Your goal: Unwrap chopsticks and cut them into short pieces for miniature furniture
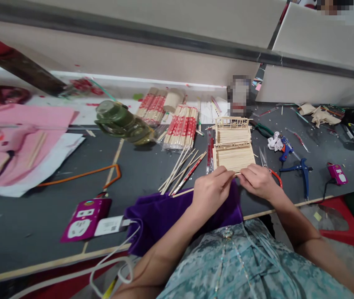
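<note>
A small model made of pale wooden sticks (234,158) lies on the dark table in front of me, with a little railing at its far end. My left hand (212,189) is closed at the model's near edge, thumb and fingers pinched on a thin stick. Beside it, my right hand (256,178) pinches at the same near edge, close to the left fingertips. What lies between the fingers is small and partly hidden. Loose sticks (180,172) are spread left of the model, and a purple cloth (161,216) lies under my left forearm.
Behind the loose sticks are packed chopsticks (181,126) and a green bottle (124,124). Scissors (266,160), a blue glue gun (286,149), a blue cutter (304,176) and green-handled pliers (262,128) lie right. Purple power sockets (85,220) and a white cable (111,257) are at left.
</note>
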A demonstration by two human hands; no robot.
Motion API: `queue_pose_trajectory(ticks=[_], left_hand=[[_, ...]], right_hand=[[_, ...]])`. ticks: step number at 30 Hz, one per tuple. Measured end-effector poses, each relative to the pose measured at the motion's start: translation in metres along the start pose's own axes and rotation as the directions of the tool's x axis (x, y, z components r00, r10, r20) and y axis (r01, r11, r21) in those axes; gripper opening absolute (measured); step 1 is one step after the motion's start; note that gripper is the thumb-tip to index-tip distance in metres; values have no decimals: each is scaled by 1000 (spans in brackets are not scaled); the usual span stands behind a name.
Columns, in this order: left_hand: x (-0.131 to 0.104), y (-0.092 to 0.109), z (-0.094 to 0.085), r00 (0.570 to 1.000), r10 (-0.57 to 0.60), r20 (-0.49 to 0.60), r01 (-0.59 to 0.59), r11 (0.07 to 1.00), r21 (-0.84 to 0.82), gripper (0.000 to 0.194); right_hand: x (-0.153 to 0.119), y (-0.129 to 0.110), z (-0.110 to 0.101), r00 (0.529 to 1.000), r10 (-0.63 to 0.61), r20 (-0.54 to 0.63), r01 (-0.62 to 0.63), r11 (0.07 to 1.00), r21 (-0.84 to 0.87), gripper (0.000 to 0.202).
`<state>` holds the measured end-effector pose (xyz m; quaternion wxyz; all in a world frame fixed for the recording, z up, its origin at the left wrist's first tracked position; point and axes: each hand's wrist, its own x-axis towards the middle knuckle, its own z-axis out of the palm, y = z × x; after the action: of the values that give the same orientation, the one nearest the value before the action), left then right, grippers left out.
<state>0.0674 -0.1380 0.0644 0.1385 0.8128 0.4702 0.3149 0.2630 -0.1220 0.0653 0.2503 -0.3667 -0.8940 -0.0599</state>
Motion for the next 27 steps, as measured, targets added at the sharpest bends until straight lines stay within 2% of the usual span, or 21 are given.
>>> queue_pose_trajectory(ticks=[5,9,12,15,17,19,21,24,27], left_hand=[[0,-1,5,999,-54,-6,54,998,-41,23],[6,-12,3,998,-56,41,64,973,-223,21],[11,-23,0,996,-76,50,90,905,-416,19],[12,-30,0,991,-114,76,136,796,-590,20],[11,-31,1,980,-160,117,197,722,-663,21],[9,-31,4,964,-207,164,262,664,-701,24],[7,-32,7,950,-245,192,308,650,-695,27],[4,-38,9,948,-292,124,307,750,-586,29],[-1,-51,11,947,-322,-14,302,900,-314,27]], right_hand=[[-1,0,7,999,46,22,-46,999,17,36],[1,6,-1,991,58,118,-69,993,91,32],[-3,17,-10,987,122,107,-138,977,162,28],[-12,28,-16,963,261,66,-269,926,266,24],[-19,32,-17,915,395,84,-395,835,382,23],[-26,32,-16,840,518,164,-520,682,515,23],[-32,31,-12,772,581,259,-598,524,606,23],[-40,30,-3,707,621,339,-648,374,664,23],[-46,35,6,635,653,413,-691,240,682,25]])
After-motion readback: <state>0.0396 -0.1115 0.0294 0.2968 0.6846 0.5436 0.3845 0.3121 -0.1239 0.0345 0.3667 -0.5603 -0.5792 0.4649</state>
